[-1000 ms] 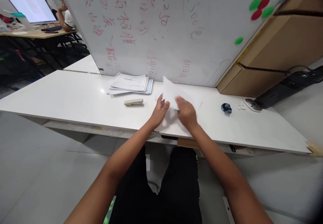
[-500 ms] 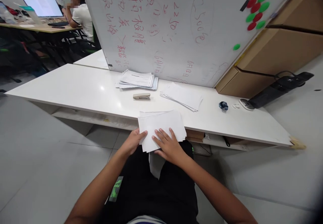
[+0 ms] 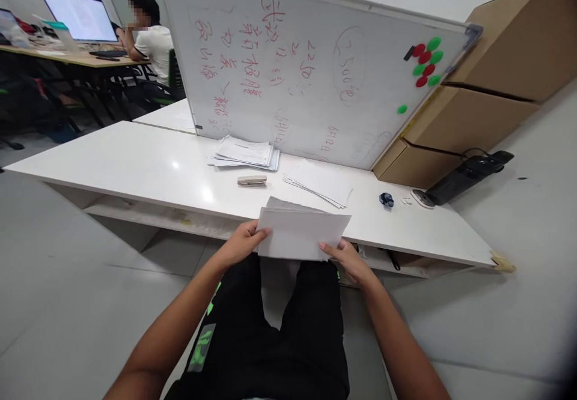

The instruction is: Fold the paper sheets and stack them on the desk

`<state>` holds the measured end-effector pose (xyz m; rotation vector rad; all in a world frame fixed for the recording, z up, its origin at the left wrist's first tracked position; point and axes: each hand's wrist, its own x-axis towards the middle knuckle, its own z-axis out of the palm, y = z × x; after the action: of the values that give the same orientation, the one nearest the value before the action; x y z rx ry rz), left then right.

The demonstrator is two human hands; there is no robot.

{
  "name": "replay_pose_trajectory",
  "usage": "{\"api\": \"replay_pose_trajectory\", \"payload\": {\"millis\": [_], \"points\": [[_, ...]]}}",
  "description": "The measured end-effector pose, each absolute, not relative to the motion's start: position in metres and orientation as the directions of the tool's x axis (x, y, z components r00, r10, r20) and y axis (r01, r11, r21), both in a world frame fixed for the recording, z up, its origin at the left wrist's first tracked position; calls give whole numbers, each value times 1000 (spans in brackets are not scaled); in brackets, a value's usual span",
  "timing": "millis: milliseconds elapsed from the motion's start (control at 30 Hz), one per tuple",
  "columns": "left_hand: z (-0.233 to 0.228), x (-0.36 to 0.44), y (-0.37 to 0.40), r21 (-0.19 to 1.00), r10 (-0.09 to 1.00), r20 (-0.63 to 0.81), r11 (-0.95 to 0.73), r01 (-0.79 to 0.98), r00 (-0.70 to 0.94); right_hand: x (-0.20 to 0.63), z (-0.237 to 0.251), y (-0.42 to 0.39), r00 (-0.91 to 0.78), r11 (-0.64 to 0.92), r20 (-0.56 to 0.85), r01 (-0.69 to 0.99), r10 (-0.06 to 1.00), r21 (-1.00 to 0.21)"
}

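A whiteboard (image 3: 311, 69) is leaning along the back of the white table (image 3: 135, 166), where a stapler (image 3: 252, 181) is lying between two paper piles (image 3: 246, 152) (image 3: 321, 182). Both hands are gripping a sheaf of sheets (image 3: 300, 235) over the near edge: left hand (image 3: 243, 242) pinching its left side, right hand (image 3: 347, 257) its lower right corner.

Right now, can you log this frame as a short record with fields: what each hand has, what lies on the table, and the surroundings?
left hand: left hand grips the left edge of the sheaf of papers
right hand: right hand holds the sheaf's lower right corner
sheaf position: held above the lap, at the near edge of the white table
on table: printed paper stack, stapler, blank paper stack, small dark blue object
behind table: whiteboard with red writing, cardboard boxes
far left: a person seated at a monitor
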<state>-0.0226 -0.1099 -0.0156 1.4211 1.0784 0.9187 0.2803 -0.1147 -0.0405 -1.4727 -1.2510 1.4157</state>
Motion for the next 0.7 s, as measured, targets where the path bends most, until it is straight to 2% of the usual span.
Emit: {"api": "replay_pose_trajectory", "payload": {"millis": [67,133,233,333,500,700], "points": [[7,-21,-97,980,964,63,-109,168,260,284,-19,-110,-96,-210,-247,290,964,-934],[24,-19,-82,960,960,153,-200,196,234,284,1,-104,-38,-145,-168,345,985,-928],[31,-15,-57,946,951,244,-276,169,189,276,22,-87,136,7,51,308,989,-951],[15,-10,-35,968,962,219,-235,85,161,263,21,-67,171,153,204,273,964,-950],[-8,-4,-21,997,991,72,-76,30,110,250,5,-46,67,180,201,233,977,-956],[1,8,-30,989,994,80,-89,115,79,248,3,-44,126,141,163,167,979,-976]]}}
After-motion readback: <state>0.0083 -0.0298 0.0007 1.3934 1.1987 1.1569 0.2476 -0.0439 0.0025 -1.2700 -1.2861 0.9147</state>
